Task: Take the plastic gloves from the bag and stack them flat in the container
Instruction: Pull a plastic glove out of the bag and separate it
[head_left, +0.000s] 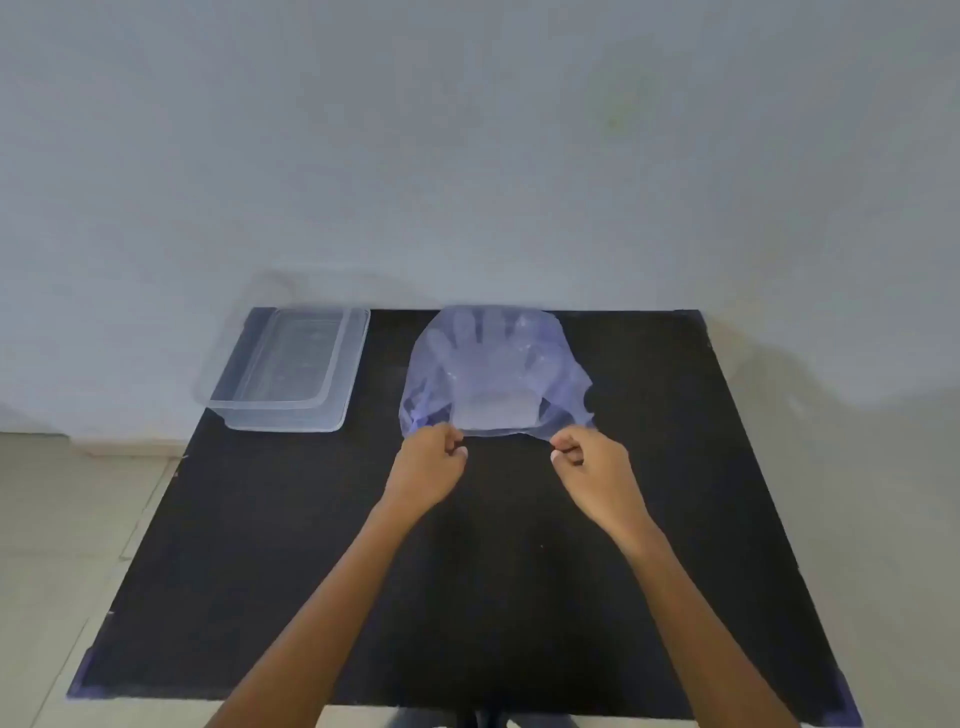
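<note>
2 hands pinching the bag's near edge, left hand (429, 460) and right hand (592, 460) at opposite corners, translucent bag (493, 369) at the dark surface's (311, 545) far middle, gloves (485, 353) inside with fingers pointing away, clear container (291, 369) far left, long axis running away, apart from the bag

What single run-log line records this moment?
phase: opening bag | left hand: gripping bag edge | right hand: gripping edge | gloves: inside bag | container: empty

Both arms outstretched, left hand (428, 457) and right hand (587, 457) fisted.
</note>
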